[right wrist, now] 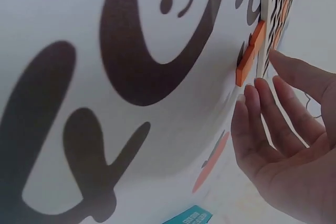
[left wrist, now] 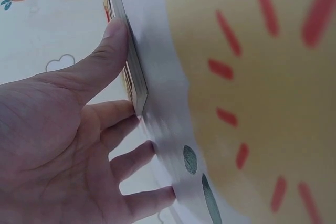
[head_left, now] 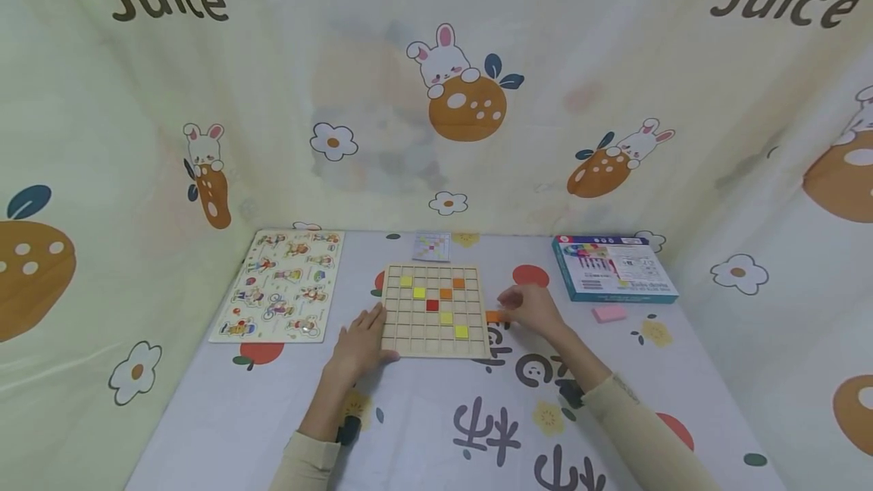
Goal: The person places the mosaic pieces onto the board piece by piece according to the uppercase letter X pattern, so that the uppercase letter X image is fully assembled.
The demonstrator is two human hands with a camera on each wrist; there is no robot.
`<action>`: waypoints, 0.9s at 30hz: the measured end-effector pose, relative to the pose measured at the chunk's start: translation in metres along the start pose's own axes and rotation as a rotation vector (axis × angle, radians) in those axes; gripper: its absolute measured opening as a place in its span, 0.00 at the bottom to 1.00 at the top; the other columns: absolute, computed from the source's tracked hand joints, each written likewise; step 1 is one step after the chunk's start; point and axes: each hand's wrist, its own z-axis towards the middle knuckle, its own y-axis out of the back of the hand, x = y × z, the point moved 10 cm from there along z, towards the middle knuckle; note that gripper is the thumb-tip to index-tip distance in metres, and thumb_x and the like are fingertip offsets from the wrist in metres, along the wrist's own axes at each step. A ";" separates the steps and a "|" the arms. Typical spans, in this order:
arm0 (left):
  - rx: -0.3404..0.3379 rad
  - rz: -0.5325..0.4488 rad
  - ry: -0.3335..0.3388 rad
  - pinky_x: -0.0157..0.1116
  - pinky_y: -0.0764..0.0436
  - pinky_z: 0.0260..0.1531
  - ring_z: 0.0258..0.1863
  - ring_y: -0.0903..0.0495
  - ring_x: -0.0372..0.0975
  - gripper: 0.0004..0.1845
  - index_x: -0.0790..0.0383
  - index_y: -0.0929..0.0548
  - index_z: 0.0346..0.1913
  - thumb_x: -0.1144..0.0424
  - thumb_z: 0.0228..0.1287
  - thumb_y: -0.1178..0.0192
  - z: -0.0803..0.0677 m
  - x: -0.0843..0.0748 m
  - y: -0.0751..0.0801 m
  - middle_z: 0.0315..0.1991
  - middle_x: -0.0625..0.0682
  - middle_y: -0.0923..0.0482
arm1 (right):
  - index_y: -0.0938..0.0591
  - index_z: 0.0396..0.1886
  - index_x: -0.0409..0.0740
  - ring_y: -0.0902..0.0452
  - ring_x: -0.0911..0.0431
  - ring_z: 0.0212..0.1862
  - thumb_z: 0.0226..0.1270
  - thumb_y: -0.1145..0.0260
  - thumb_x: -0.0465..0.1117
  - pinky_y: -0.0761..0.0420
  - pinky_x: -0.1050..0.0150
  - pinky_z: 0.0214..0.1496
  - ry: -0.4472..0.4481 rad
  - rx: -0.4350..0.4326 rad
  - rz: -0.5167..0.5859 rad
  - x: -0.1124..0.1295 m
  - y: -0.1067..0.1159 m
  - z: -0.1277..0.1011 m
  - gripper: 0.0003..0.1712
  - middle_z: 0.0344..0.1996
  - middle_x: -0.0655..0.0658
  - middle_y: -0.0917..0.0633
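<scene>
A wooden grid board (head_left: 433,309) lies flat on the table with a few yellow, orange and red tiles set in its squares. My left hand (head_left: 363,338) rests flat on the table at the board's near left corner. In the left wrist view the thumb of this hand (left wrist: 113,56) presses against the board's edge (left wrist: 134,77). My right hand (head_left: 528,308) is just right of the board, fingers fairly straight. Its fingertips (right wrist: 247,100) are close to two loose orange tiles (right wrist: 245,65) lying beside the board's right edge (head_left: 492,316). It grips nothing.
A picture puzzle board (head_left: 280,286) lies to the left. At the back right is a blue box (head_left: 614,267), with a pink block (head_left: 609,314) in front of it. A small pattern card (head_left: 431,246) lies behind the grid. Printed cloth walls enclose the table.
</scene>
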 end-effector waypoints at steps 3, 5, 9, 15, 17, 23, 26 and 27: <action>-0.001 -0.001 0.000 0.70 0.42 0.72 0.81 0.45 0.58 0.52 0.66 0.38 0.81 0.47 0.59 0.24 0.000 0.000 0.000 0.83 0.58 0.45 | 0.11 0.48 0.43 0.15 0.51 0.44 0.58 0.19 0.36 0.12 0.54 0.50 0.000 0.000 -0.020 -0.002 0.000 -0.001 0.18 0.41 0.46 0.10; -0.003 0.000 -0.001 0.70 0.42 0.72 0.81 0.45 0.58 0.52 0.66 0.38 0.80 0.47 0.59 0.24 0.001 -0.001 0.001 0.83 0.58 0.45 | 0.11 0.47 0.43 0.15 0.51 0.44 0.57 0.19 0.34 0.12 0.54 0.50 0.008 -0.009 -0.034 -0.002 -0.001 -0.001 0.17 0.41 0.46 0.10; -0.004 0.001 -0.003 0.70 0.41 0.72 0.80 0.45 0.58 0.52 0.66 0.38 0.80 0.47 0.60 0.25 0.000 -0.001 0.001 0.83 0.58 0.45 | 0.11 0.47 0.43 0.15 0.52 0.43 0.57 0.22 0.31 0.12 0.54 0.50 0.004 -0.032 -0.066 -0.005 -0.002 -0.002 0.17 0.39 0.47 0.10; -0.014 -0.003 -0.004 0.70 0.41 0.72 0.80 0.44 0.59 0.52 0.66 0.38 0.80 0.48 0.59 0.24 -0.002 -0.002 0.003 0.82 0.59 0.44 | 0.11 0.50 0.42 0.15 0.52 0.43 0.57 0.21 0.31 0.12 0.53 0.51 -0.011 -0.044 -0.086 -0.005 -0.002 -0.003 0.19 0.39 0.47 0.10; -0.012 -0.005 -0.002 0.70 0.41 0.72 0.80 0.44 0.59 0.52 0.66 0.38 0.80 0.48 0.59 0.24 -0.002 -0.002 0.004 0.83 0.59 0.45 | 0.11 0.49 0.43 0.15 0.51 0.43 0.57 0.21 0.32 0.12 0.53 0.50 -0.020 -0.048 -0.092 -0.005 -0.001 -0.003 0.19 0.39 0.47 0.10; -0.006 -0.008 -0.006 0.70 0.42 0.72 0.80 0.45 0.59 0.52 0.66 0.37 0.80 0.48 0.60 0.25 -0.002 -0.003 0.005 0.83 0.58 0.45 | 0.11 0.49 0.45 0.20 0.51 0.39 0.58 0.21 0.35 0.16 0.59 0.40 -0.061 -0.046 -0.085 -0.010 0.000 -0.005 0.18 0.35 0.48 0.14; -0.003 -0.008 -0.006 0.70 0.42 0.73 0.81 0.45 0.59 0.52 0.66 0.38 0.80 0.48 0.60 0.24 -0.001 -0.002 0.005 0.83 0.58 0.45 | 0.11 0.49 0.44 0.20 0.51 0.38 0.58 0.21 0.34 0.16 0.61 0.38 -0.050 -0.054 -0.058 -0.008 0.002 -0.005 0.18 0.34 0.48 0.14; -0.005 -0.008 -0.009 0.70 0.42 0.72 0.80 0.45 0.59 0.52 0.66 0.38 0.80 0.48 0.59 0.24 -0.001 -0.003 0.005 0.83 0.58 0.45 | 0.11 0.48 0.44 0.20 0.51 0.38 0.57 0.21 0.33 0.17 0.61 0.36 -0.044 -0.061 -0.042 -0.007 0.004 -0.005 0.18 0.34 0.48 0.14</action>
